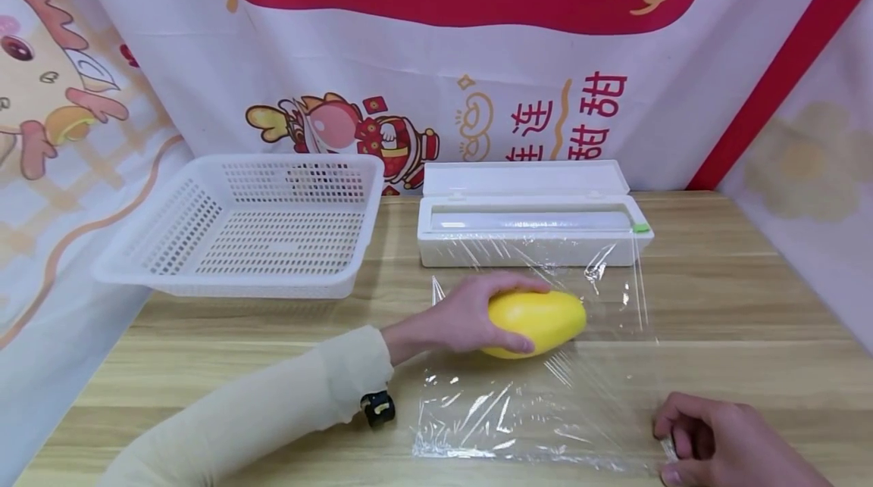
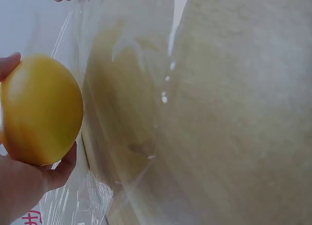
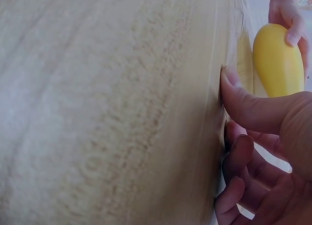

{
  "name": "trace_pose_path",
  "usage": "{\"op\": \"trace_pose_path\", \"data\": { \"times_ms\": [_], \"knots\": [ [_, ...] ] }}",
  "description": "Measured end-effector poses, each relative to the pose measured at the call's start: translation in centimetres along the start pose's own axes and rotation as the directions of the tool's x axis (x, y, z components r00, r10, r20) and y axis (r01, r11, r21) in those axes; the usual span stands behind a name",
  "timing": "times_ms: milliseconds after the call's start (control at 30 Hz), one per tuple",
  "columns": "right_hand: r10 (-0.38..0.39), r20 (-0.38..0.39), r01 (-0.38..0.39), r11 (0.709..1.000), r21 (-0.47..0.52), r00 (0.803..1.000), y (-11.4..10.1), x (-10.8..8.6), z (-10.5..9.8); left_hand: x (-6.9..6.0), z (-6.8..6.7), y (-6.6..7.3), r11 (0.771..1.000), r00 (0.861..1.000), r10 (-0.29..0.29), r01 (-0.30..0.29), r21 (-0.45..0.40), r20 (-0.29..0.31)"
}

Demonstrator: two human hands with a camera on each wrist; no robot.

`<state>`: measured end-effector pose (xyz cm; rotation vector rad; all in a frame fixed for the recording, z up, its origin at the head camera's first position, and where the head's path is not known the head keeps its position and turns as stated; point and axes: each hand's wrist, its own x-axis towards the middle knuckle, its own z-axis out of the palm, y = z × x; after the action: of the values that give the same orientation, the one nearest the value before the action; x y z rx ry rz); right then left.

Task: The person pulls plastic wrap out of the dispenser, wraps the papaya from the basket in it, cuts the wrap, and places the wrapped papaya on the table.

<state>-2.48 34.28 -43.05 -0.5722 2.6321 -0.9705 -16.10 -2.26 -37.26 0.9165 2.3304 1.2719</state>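
My left hand (image 1: 477,313) grips a smooth yellow mango (image 1: 539,320) from its left end, thumb on the near side and fingers over the far side. The mango is over a sheet of clear plastic wrap (image 1: 491,411) that spreads across the table from a white dispenser box (image 1: 525,251). In the left wrist view the mango (image 2: 44,110) sits between thumb and fingers. At the sheet's near right corner my right hand (image 1: 730,438) pinches the wrap's edge between thumb and curled fingers. The right wrist view shows that thumb (image 3: 243,100) close to the tabletop.
The box's lid (image 1: 525,178) stands open at the back, with a wrap roll (image 1: 532,220) inside and a green tab (image 1: 641,228) at its right end. A white perforated basket (image 1: 273,286) occupies the table's back left. Printed cloth (image 1: 382,55) hangs behind the wooden table (image 1: 750,305).
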Motion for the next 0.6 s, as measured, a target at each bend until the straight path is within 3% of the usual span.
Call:
{"op": "trace_pose_path", "data": {
  "times_ms": [133,333,600],
  "knots": [
    [0.013,0.015,-0.013,1.0,0.008,1.0,0.0,0.05,-0.07,-0.01,0.13,-0.29,1.0,1.0,0.013,-0.014,0.015,0.023],
    [0.119,0.074,-0.12,0.993,0.012,0.99,-0.25,0.14,-0.43,-0.09,0.15,-0.62,0.999,0.998,0.035,-0.037,0.039,0.059],
    [0.055,0.034,-0.055,0.998,0.006,0.998,0.01,0.0,-0.18,-0.08,0.27,-0.89,0.992,0.991,0.109,-0.114,0.058,0.075]
  ]
}}
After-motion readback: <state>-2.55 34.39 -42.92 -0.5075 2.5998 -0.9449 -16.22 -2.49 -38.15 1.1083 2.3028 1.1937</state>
